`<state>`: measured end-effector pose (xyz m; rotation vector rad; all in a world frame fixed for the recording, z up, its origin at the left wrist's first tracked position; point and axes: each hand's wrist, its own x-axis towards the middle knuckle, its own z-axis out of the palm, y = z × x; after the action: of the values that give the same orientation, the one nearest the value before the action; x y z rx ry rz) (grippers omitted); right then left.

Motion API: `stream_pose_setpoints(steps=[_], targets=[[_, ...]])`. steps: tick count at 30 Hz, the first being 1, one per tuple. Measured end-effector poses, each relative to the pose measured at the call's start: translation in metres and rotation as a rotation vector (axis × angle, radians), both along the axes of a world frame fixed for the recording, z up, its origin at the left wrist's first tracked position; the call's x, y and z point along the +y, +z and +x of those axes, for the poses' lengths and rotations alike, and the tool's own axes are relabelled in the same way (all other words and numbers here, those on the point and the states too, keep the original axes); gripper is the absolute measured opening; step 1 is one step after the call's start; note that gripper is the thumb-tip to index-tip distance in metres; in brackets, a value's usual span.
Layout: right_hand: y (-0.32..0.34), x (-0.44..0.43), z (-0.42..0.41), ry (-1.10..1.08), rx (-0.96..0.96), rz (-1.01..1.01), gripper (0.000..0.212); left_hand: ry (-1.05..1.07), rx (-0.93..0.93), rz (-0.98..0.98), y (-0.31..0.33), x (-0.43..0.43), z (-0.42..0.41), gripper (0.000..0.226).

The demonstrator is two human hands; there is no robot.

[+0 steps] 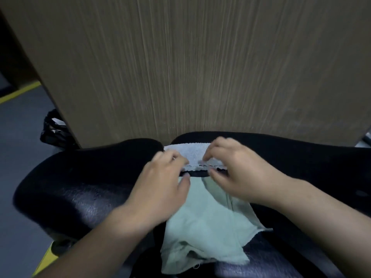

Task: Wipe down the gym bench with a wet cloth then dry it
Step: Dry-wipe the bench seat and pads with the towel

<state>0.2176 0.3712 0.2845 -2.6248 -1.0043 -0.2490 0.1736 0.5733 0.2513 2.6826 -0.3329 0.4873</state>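
the black padded gym bench (pixel 84 189) fills the lower half of the view, its vinyl skin glossy and faintly textured, split by a gap into a near pad and a far pad that sits against a wood-grain panel (pixel 200 67); two cloths lie on it. a white terry cloth (pixel 192 153) rests across the far pad at the gap, its frayed near edge just under the fingers; a pale green cloth (pixel 206 223) is spread loosely on the near pad, rumpled and folded over itself, one corner hanging toward the camera.

the left hand (pixel 162 189) has its fingers curled at the white cloth's left end and its palm over the green cloth's upper edge; whether it truly pinches the white cloth i cannot tell, since motion blur smears the fingertips. the right hand (pixel 239 173) is arched, fingertips and thumb closing on the white cloth's near hem; it looks like a light pinch rather than a full grip.

both cloths should handle as light, limp and soft; they will sag and bunch unless taken by an edge or gathered into a wad. i cannot tell which cloth is the wet one. the vinyl is likely slick once wet; the padding firm but yielding, so flat-palm pressure would suit wiping. a black plastic bag (pixel 54 129) lies on the grey floor (pixel 24 157) beyond.
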Motion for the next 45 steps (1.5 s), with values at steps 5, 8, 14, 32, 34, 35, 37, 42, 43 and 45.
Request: stream_pose_setpoints(steps=[5, 8, 14, 32, 34, 35, 37, 42, 43, 45], targets=[[-0.016, -0.006, -0.042, 0.099, 0.141, -0.175, 0.032, -0.095, 0.245, 0.132, -0.007, -0.013, -0.045, 0.052], [-0.029, -0.007, -0.061, 0.065, -0.011, -0.324, 0.05, -0.13, 0.375, 0.239, -0.012, -0.01, -0.061, 0.065], [-0.036, 0.01, -0.091, 0.055, 0.093, -0.429, 0.075, -0.096, 0.41, 0.23, -0.008, -0.007, -0.078, 0.056], [-0.048, 0.185, -0.086, 0.078, 0.017, -0.103, 0.081, 0.281, 0.424, 0.105, -0.009, 0.109, -0.088, 0.052], [-0.056, 0.202, -0.077, 0.023, 0.025, -0.051, 0.09, 0.244, 0.422, 0.119, -0.013, 0.117, -0.082, 0.058], [-0.061, 0.208, -0.072, 0.022, 0.082, -0.068, 0.095, 0.24, 0.417, 0.13, -0.016, 0.123, -0.077, 0.06], [-0.068, 0.216, -0.059, 0.005, 0.131, -0.103, 0.094, 0.237, 0.416, 0.154, -0.022, 0.135, -0.063, 0.059], [-0.062, 0.232, -0.011, -0.115, 0.217, -0.154, 0.069, 0.183, 0.465, 0.173, -0.018, 0.158, -0.005, 0.056], [-0.061, 0.236, 0.002, -0.133, 0.24, -0.182, 0.063, 0.179, 0.48, 0.179, -0.019, 0.162, 0.01, 0.056], [-0.058, 0.243, 0.029, -0.157, 0.263, -0.223, 0.062, 0.17, 0.507, 0.185, -0.02, 0.172, 0.042, 0.055]])
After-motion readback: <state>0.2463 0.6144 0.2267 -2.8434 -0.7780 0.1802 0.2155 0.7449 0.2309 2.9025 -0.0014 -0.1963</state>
